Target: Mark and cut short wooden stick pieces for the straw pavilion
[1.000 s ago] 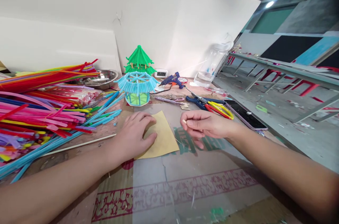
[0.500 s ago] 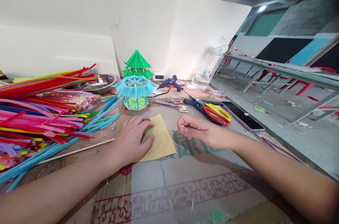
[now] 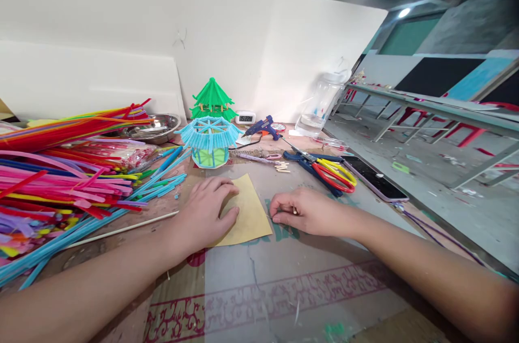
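Note:
My left hand (image 3: 211, 210) rests palm down over the left part of a yellow-tan sheet of paper (image 3: 247, 213), its thumb apart from the bent fingers. To the right of the paper, my right hand (image 3: 302, 210) is closed in a pinch close to the table. The pale end of a short wooden stick piece (image 3: 294, 211) shows among its fingers; the rest is hidden. Several similar short stick pieces (image 3: 283, 167) lie farther back. Behind the paper stands a small model pavilion with a light-blue roof (image 3: 208, 135), a green pointed-roof model (image 3: 212, 97) behind it.
Bundles of coloured pipe cleaners (image 3: 73, 186) cover the left side, near a metal bowl (image 3: 156, 128) and a thin wooden stick (image 3: 121, 229). Toward the back right are a blue glue gun (image 3: 263, 127), scissors (image 3: 334, 175), a phone (image 3: 375, 178), a clock (image 3: 245, 117) and a water jug (image 3: 320, 105).
My right hand has lowered slightly toward the table, and its fingers have curled further. The left hand stays on the paper. The whole view has shifted a little.

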Tool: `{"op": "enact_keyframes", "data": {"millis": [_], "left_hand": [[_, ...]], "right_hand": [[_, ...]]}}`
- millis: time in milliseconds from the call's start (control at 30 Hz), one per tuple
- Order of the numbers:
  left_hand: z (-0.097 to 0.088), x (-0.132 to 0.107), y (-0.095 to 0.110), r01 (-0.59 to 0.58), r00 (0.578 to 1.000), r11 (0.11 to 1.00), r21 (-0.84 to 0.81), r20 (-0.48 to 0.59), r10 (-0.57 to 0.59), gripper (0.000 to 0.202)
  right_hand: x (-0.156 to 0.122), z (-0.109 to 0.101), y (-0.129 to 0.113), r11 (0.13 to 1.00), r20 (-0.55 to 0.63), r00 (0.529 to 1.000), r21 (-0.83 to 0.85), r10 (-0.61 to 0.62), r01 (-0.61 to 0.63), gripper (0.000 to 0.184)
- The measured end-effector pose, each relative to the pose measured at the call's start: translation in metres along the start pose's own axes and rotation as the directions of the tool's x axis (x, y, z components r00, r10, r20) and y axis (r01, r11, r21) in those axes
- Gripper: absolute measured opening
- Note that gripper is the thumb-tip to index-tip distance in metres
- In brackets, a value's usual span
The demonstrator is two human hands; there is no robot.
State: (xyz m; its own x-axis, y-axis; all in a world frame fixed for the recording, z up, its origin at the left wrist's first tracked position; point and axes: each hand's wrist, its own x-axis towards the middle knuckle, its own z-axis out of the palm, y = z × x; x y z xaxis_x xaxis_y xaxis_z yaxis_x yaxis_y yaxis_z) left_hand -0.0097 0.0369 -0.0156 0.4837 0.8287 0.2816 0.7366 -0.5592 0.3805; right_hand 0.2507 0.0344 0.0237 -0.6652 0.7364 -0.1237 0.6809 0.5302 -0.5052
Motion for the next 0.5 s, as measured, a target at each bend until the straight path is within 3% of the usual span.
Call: {"op": "enact_keyframes", "data": {"millis": [133, 200, 267, 400, 500], "left_hand": [[0.001, 0.0, -0.001, -0.004, 1.0, 1.0, 0.003, -0.006, 0.004, 0.032], [0.001, 0.0, -0.001, -0.011, 1.0, 1.0, 0.003, -0.007, 0.011, 0.032], [0.001, 0.0, -0.002, -0.017, 1.0, 1.0, 0.003, -0.009, 0.017, 0.031], [0.002, 0.0, -0.002, -0.019, 1.0, 1.0, 0.01, -0.022, 0.019, 0.031], [0.002, 0.0, -0.002, -0.022, 1.0, 1.0, 0.015, -0.021, 0.022, 0.032]], "right_hand": [[-0.006, -0.011, -0.005, 0.965, 0.134, 0.991, 0.26, -0.013, -0.022, 0.02], [-0.012, -0.02, -0.01, 0.907, 0.265, 0.959, 0.421, -0.102, -0.02, 0.028], [-0.016, -0.027, -0.013, 0.886, 0.3, 0.94, 0.464, -0.162, 0.005, 0.033], [-0.012, -0.023, -0.008, 0.975, 0.1, 0.994, 0.219, -0.048, 0.025, 0.036], [-0.004, -0.011, -0.003, 1.0, 0.041, 0.999, 0.021, -0.006, 0.005, 0.038]]}}
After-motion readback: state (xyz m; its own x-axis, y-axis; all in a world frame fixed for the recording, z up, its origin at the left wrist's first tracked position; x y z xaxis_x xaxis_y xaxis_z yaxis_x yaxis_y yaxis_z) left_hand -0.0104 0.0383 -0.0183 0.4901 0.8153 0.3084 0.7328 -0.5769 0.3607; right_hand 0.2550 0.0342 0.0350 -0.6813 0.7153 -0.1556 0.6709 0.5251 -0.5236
